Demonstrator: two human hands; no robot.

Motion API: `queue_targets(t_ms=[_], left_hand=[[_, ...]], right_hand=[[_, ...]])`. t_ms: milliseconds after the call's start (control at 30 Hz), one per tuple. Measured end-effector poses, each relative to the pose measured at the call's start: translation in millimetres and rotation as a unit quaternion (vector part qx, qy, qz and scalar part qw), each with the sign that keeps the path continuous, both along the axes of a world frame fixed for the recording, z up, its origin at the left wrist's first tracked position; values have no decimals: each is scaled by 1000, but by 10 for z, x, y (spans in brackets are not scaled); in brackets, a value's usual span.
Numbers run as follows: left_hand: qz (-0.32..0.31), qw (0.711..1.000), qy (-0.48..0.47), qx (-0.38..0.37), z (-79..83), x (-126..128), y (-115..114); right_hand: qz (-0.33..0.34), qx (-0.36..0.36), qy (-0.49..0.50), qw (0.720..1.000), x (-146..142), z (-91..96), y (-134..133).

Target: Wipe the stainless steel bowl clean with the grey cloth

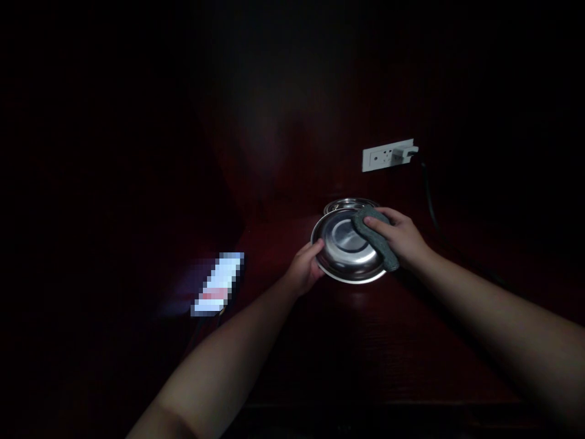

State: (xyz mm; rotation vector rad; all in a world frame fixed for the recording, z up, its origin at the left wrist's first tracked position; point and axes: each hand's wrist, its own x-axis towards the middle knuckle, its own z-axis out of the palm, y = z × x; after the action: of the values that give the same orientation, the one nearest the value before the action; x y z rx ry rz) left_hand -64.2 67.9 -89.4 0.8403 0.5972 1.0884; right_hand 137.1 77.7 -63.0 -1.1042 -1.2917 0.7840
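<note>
The left hand (304,271) curled its fingers around the steel plate (345,253) at its nine o'clock rim, tilted above the dark bench (365,341). The right hand (402,238) pressed a grey cloth (377,235) against the plate at two o'clock, fingers closed on it. A second plate (347,203) behind was mostly hidden.

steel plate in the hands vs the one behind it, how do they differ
The front steel plate is tilted toward the camera, gripped at its rim by the left hand; the rear steel plate is in neither hand. The right hand presses a grey cloth on the front plate; the rear one is bare and mostly hidden. Both are round, shiny metal.
</note>
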Motion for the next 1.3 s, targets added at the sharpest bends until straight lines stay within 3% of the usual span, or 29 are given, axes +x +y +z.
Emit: queue_targets(t_ms=[100, 233, 700, 1300], left_hand=[[-21, 998, 47, 28, -30, -16, -41], [0, 996, 79, 44, -39, -15, -48], [22, 998, 65, 11, 17, -4, -4], [18, 995, 86, 35, 31, -44, 14]], right_hand=[[-21, 2, 20, 1000, 2, 11, -2], [-3, -3, -2, 1000, -5, 9, -12], [10, -22, -61, 998, 23, -24, 13], [42, -40, -47, 997, 48, 7, -7]])
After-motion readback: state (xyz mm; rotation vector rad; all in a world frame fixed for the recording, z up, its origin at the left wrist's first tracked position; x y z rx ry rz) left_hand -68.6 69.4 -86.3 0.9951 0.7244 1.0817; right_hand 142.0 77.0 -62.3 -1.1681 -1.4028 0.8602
